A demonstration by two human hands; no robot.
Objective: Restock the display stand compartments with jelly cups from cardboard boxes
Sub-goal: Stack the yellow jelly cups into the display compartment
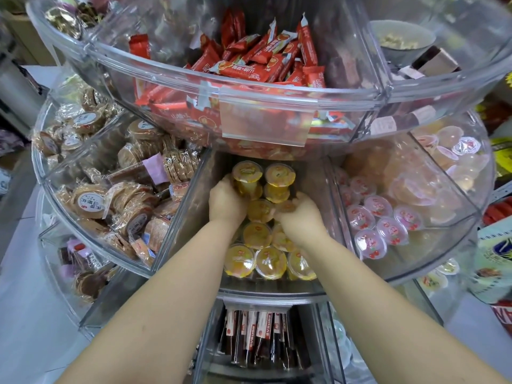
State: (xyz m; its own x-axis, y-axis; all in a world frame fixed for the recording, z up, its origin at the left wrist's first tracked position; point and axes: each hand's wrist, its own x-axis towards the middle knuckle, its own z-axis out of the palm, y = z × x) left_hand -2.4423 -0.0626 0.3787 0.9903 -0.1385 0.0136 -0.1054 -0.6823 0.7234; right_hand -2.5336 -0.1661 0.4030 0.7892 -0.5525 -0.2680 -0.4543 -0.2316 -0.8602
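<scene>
We've got both hands deep in the middle wedge compartment of the clear plastic tiered display stand [191, 212]. Our left hand [225, 200] curls around a stacked yellow jelly cup with a clear lid [247, 178], sitting at one o'clock from the palm. Our right hand [300, 217] cups over more yellow cups [259, 210] at its nine o'clock; whether it actually grips one, we can't tell. Three lidded yellow cups in a row [270, 262] sit at six o'clock, between our forearms.
</scene>
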